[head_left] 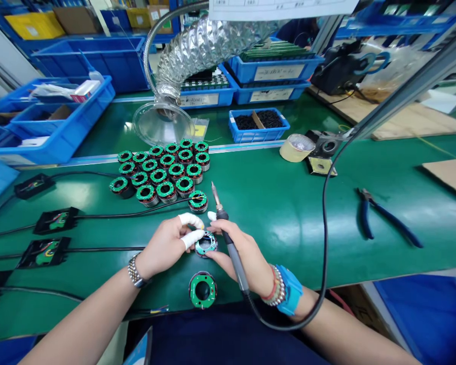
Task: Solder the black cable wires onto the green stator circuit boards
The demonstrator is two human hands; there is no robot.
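Note:
My left hand [167, 246], with white finger cots on thumb and forefinger, pinches a small round green-topped motor stator [205, 244] on the green mat. My right hand [247, 258] also touches that stator and holds a soldering iron [228, 238] like a pen, its tip pointing up and away. A second stator [202, 289] lies flat just below, near the table edge. A cluster of several matching stators [163, 170] stands behind my hands.
A fume hood funnel [162, 121] on a foil duct hangs behind the cluster. Blue bins [61, 126] sit at left and back. Tape roll [296, 148], iron stand [323, 152] and blue pliers [383, 218] lie at right. Black cabled modules [45, 252] line the left.

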